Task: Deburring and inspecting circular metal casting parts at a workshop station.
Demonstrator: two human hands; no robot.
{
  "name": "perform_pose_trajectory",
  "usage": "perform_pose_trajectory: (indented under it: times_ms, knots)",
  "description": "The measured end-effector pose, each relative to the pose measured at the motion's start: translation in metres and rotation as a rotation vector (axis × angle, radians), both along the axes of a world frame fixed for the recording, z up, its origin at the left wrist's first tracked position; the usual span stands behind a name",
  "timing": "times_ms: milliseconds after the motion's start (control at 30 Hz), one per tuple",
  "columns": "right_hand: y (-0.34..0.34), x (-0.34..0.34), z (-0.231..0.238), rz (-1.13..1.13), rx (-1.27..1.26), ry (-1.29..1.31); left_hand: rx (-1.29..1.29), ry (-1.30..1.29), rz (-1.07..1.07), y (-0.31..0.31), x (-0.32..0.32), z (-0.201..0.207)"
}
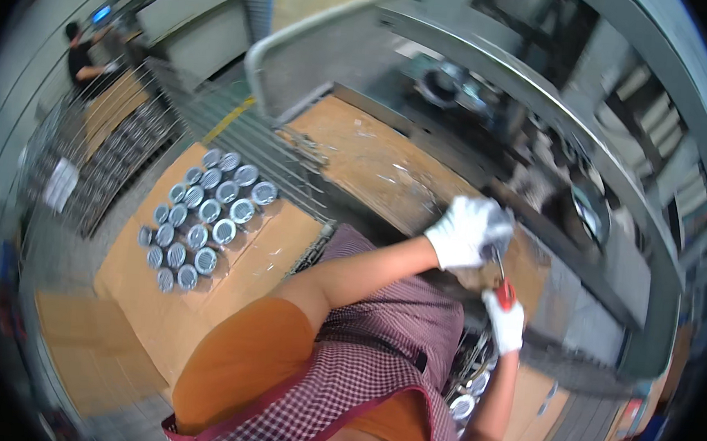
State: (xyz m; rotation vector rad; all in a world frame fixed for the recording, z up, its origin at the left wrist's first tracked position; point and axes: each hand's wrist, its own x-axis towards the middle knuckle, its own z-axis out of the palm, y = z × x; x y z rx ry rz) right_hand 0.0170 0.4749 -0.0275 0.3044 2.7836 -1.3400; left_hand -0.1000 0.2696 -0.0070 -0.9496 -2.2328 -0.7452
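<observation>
My left hand (461,232), in a white glove, is closed round a grey metal part (498,227) that looks rounded but is blurred and partly covered by the fingers. Below it and to the right, my gloved right hand (508,325) grips a red-handled tool (505,294). The tool's slim metal shaft points up to the metal part; whether its tip touches, I cannot tell. Both hands are over the near edge of a brown board-covered bench (375,152) strewn with metal shavings.
On the left, several round metal parts (209,210) stand in rows on cardboard (256,271). More parts (463,406) lie in a wire basket by my right forearm. A machine with a grey guard rail (504,59) stands beyond the bench. A person (86,62) works far left near stacked parts (120,151).
</observation>
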Motion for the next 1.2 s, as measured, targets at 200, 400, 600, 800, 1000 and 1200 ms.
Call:
perform_pose_trajectory:
  times_ms: [200,400,600,800,1000,1200]
  knots:
    - [-0.016,-0.005,0.024,0.112,0.148,-0.026,0.084,-0.021,-0.079,-0.010,-0.012,0.002]
    - [-0.008,0.001,0.033,0.114,0.095,-0.086,0.091,0.257,-0.048,-0.001,-0.011,-0.014]
    - [-0.025,0.001,0.051,0.205,0.082,-0.209,0.095,0.210,-0.022,-0.008,-0.003,-0.016]
    - [-0.035,-0.002,0.046,0.281,0.175,-0.144,0.145,0.160,-0.084,-0.021,0.000,-0.019]
    - [-0.003,0.016,0.064,0.051,0.154,-0.140,0.248,0.142,-0.055,-0.033,0.001,-0.029]
    - [0.111,0.046,0.094,-0.555,0.112,0.399,0.503,0.059,-0.339,-0.036,0.012,-0.002]
